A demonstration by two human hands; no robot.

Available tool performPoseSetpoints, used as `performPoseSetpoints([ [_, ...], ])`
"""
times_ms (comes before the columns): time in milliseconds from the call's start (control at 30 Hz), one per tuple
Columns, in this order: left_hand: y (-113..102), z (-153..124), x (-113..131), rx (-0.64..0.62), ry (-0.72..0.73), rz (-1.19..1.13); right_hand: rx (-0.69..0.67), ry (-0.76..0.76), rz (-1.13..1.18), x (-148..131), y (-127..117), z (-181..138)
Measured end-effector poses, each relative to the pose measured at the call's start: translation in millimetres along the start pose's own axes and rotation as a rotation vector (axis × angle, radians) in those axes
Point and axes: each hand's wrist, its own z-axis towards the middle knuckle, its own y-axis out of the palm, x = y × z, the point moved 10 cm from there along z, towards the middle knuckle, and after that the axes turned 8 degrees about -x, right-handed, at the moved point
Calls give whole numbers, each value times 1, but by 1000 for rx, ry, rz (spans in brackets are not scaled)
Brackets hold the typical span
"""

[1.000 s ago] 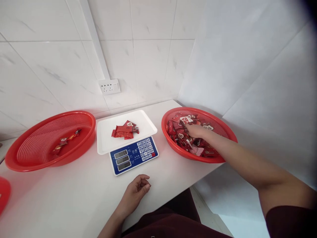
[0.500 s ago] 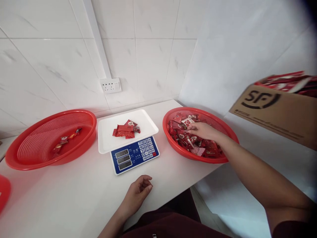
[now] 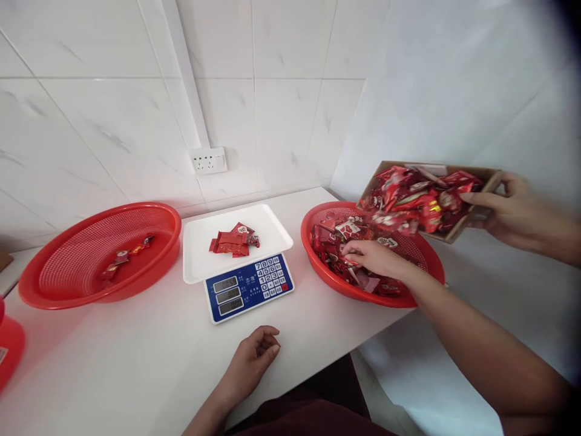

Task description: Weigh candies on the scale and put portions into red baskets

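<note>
My right hand [image 3: 374,257] is in the right red basket [image 3: 313,257], its curled fingertips down among red-wrapped candies [image 3: 338,239]. What its fingers hold, if anything, is hidden. Near the table's front edge rests my left hand [image 3: 254,357], loosely curled with a gap between thumb and fingers and nothing in it. In front of it stands a digital scale [image 3: 249,287], with several red candy packets [image 3: 233,240] on its white tray [image 3: 195,257]. Another person's hand [image 3: 512,206] grips a cardboard box [image 3: 488,188] of red-wrapped candies [image 3: 426,200], tilted over the right basket.
To the left is another red basket [image 3: 49,284] with several small candies [image 3: 120,257] at its bottom. Part of a red container [image 3: 9,348] shows at the left edge. A socket [image 3: 209,160] is on the tiled wall behind the white table [image 3: 122,357].
The cardboard box has come in leftward over the right basket and tipped, showing its candies and the other person's hand. My hands have barely moved; my right fingers are more curled.
</note>
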Motion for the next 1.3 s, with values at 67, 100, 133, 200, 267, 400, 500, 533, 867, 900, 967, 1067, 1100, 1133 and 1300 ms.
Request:
performPoseSetpoints([
  [67, -1, 0, 0, 3, 1, -8, 100, -3, 50, 0, -11, -7],
  [100, -1, 0, 0, 5, 1, -15, 157, -3, 68, -2, -17, -13],
  [133, -2, 0, 0, 7, 0, -27, 216, -2, 85, -5, -23, -20],
  [200, -3, -1, 0, 15, -3, -68, 339, 8, 132, -14, -34, -37],
  [267, -3, -3, 3, 19, -1, -125, 441, -2, 204, -27, -39, -56],
  [400, 1, -9, 21, 27, 27, -216, 372, -162, 481, -68, -8, -71],
  [500, 1, -12, 39, 62, 75, -265, 87, -297, 785, -108, 55, -65],
  [533, -1, -12, 44, 85, 94, -277, -12, -339, 875, -123, 78, -63],
  [867, -36, -26, 47, 391, 163, -244, -205, -362, 1151, -166, 168, -50],
  [900, -35, -26, 47, 381, 157, -239, -201, -330, 1127, -162, 169, -48],
  [967, -33, -24, 47, 360, 150, -234, -201, -294, 1106, -156, 170, -45],
  [1067, -31, -20, 46, 341, 147, -213, -178, -303, 1075, -150, 170, -43],
  [1100, -31, -19, 45, 337, 145, -200, -172, -309, 1065, -148, 171, -42],
  [1133, -31, -17, 44, 331, 143, -189, -168, -314, 1062, -146, 172, -42],
  [1300, -27, -10, 41, 292, 144, -208, -223, -307, 1120, -135, 185, -37],
])
